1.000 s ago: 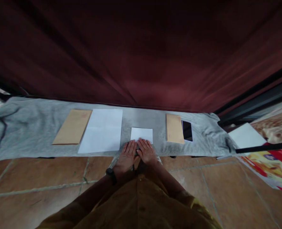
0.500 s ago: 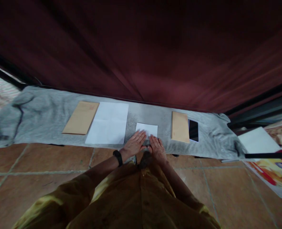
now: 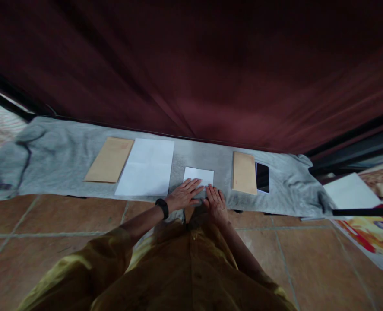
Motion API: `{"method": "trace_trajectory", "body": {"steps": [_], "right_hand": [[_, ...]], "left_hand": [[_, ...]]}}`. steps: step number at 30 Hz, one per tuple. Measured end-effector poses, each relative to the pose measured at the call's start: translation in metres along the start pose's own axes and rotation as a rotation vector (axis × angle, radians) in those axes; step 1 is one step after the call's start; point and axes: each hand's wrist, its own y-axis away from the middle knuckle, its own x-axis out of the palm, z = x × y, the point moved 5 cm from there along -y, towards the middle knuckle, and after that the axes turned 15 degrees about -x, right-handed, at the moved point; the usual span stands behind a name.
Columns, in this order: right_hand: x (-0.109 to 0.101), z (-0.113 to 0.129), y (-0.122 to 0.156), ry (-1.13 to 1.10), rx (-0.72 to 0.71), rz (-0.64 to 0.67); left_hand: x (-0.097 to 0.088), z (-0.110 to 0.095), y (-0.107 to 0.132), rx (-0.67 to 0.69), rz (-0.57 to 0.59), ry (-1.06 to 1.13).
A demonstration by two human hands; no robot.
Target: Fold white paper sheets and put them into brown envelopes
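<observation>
A small folded white paper (image 3: 199, 175) lies on a grey cloth (image 3: 49, 160) spread on the floor. My left hand (image 3: 182, 195), a black band on its wrist, lies flat with fingers stretched over the paper's near left edge. My right hand (image 3: 215, 201) rests flat beside it at the paper's near right corner, fingers together and extended. Neither hand grips anything.
On the cloth lie a brown envelope (image 3: 109, 159), a large white sheet (image 3: 146, 172), a second brown envelope (image 3: 244, 172) and a dark phone (image 3: 262, 177). A dark red curtain (image 3: 191, 69) hangs behind. White paper (image 3: 349, 191) and a colourful print (image 3: 372, 233) lie at right on the tiled floor.
The view shifted down and right early on. My left hand has slid left and angled across the small paper's near edge; my right hand stays at its near right corner.
</observation>
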Motion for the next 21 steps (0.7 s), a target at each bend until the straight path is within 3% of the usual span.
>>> {"method": "trace_trajectory", "body": {"steps": [6,12,21], "right_hand": [[-0.002,-0.009,-0.023,-0.072,0.057,-0.060],[0.011,-0.012,-0.060,-0.151,0.015,-0.031],[0.021,-0.018,-0.060,-0.048,0.093,-0.001]], "left_hand": [[0.000,-0.001,0.000,0.000,-0.014,-0.027],[0.003,-0.002,-0.001,0.008,-0.034,-0.037],[0.014,0.005,0.002,-0.035,-0.028,-0.007]]}}
